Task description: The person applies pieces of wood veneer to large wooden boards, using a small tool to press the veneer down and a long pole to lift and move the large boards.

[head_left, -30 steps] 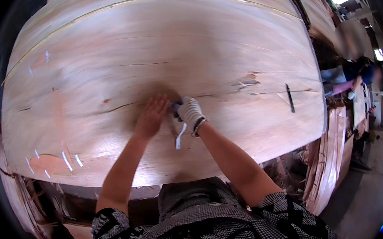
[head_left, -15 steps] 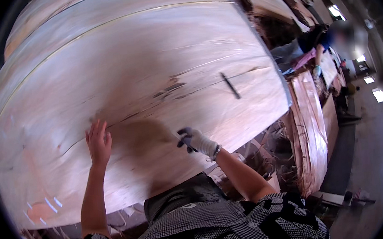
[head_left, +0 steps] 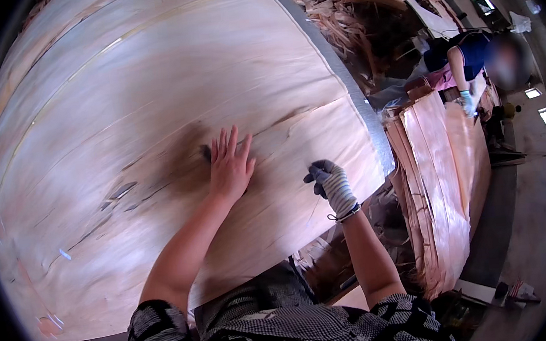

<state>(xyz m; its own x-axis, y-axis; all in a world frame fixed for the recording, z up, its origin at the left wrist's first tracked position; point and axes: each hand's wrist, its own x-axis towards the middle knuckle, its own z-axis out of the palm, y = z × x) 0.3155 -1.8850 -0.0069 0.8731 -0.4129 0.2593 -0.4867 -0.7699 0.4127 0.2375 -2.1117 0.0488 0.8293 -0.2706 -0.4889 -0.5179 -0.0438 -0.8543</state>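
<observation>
A broad, pale sheet of wood veneer [head_left: 263, 61] lies in front of me, with cracks and dark gaps along its grain. My left hand [head_left: 230, 168] is bare and rests on it palm down, with the fingers spread. A small dark piece [head_left: 206, 152] shows beside its fingertips, partly hidden by the hand. To the right, over the near part of the sheet, my right hand [head_left: 330, 182] wears a white knitted glove with dark grey fingers. Its fingers are curled closed; whatever they may hold is too small to make out.
A grey edge strip [head_left: 335, 67] borders the sheet's right end. Beyond stands a stack of veneer [head_left: 433, 182], and torn scraps [head_left: 331, 19] lie heaped at the back. At the far right a co-worker in a dark top [head_left: 470, 49] bends over more sheets, a gloved hand [head_left: 467, 103] on them.
My left hand has moved right and farther across the sheet, to the dark piece. My right hand has shifted right. The sheet's cracks now appear farther left, and the view has shifted too.
</observation>
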